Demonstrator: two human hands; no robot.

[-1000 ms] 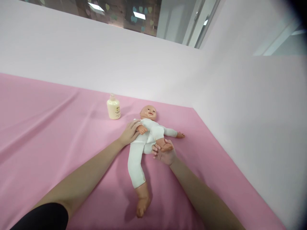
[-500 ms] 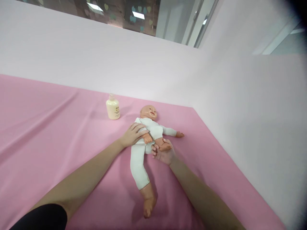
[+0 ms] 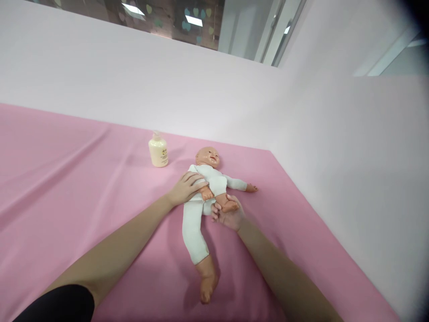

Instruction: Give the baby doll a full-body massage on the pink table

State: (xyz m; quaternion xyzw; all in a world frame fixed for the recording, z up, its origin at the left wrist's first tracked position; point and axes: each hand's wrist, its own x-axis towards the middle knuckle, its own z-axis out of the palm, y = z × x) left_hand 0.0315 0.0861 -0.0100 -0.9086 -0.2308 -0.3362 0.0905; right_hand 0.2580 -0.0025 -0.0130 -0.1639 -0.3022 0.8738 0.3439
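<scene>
A baby doll [image 3: 193, 228] in white cloth lies on its back with its head at the far end. One leg stretches toward me, and the other is bent up over its belly. My left hand [image 3: 186, 188] rests across the doll's side and sleeved arm, fingers curved over it. The doll's small hand [image 3: 207, 192] shows just past my fingers. Under the raised foot [image 3: 229, 205], my right hand [image 3: 231, 218] is closed around the ankle from below, with its fingertips curled up on the left side. Part of my right palm is hidden by the foot.
A cream pump bottle [image 3: 158, 152] stands upright to the left of the doll's head. Pink cloth [image 3: 83, 179] with a few folds covers the surface. White padded walls [image 3: 134, 85] rise at the back and right, below a window [image 3: 174, 20].
</scene>
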